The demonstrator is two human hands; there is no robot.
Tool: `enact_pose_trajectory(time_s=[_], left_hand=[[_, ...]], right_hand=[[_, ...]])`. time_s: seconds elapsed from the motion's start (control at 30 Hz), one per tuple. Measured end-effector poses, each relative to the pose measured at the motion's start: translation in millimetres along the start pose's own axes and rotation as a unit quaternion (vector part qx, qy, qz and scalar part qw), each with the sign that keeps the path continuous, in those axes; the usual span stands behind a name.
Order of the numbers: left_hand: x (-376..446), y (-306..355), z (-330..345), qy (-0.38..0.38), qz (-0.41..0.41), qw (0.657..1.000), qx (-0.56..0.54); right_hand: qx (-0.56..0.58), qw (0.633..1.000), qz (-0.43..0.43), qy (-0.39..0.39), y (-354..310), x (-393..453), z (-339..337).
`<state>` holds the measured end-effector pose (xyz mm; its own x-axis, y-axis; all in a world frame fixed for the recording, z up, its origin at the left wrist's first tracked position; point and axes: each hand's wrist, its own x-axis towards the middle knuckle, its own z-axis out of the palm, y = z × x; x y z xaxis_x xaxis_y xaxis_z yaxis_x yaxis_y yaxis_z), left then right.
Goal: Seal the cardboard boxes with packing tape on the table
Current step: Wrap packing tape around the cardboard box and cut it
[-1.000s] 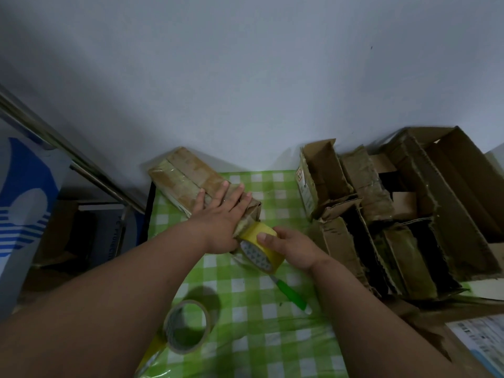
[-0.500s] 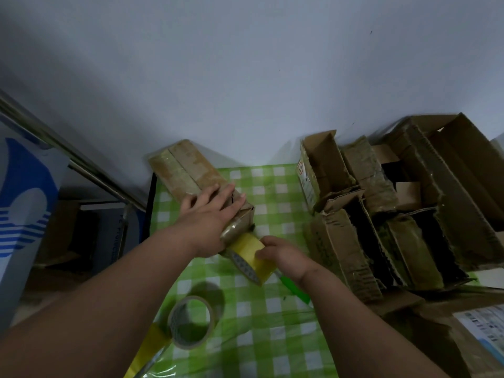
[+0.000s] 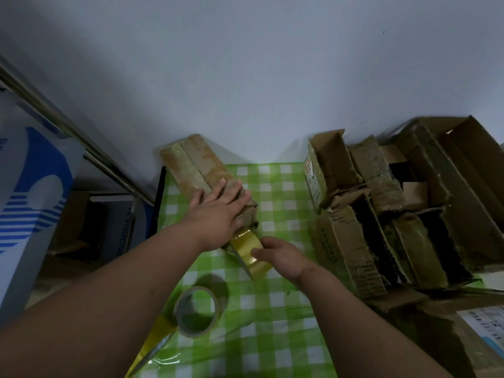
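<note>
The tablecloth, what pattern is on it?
Green and white checks on the tablecloth, seen in the head view.

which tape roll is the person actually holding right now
The yellow tape roll, gripped by the right hand at the near end of the long box under the left hand. The other roll lies untouched on the green checked cloth.

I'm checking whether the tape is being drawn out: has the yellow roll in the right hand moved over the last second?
Yes. The yellow tape roll has moved toward the person, away from the near end of the cardboard box.
</note>
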<state>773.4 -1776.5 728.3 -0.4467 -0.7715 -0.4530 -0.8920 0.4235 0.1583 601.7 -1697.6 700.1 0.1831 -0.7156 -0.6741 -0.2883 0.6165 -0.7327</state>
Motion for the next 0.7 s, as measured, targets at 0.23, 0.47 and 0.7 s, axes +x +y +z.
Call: enact_pose_trajectory(time_s=[0.23,0.47,0.7], left_hand=[[-14,-14,9,0.002,0.018,1.0,-0.002],[-11,-25,10,-0.018,0.034,0.999,-0.008],[-12,-21,12,-0.003,0.032,0.999,-0.009]], right_hand=[[-0.037,0.999,-0.033,-0.003,1,-2,16],[-0.036,0.998,-0.05,0.0,18,6,33],[-0.083,0.994,-0.033,0.067,30,12,41]])
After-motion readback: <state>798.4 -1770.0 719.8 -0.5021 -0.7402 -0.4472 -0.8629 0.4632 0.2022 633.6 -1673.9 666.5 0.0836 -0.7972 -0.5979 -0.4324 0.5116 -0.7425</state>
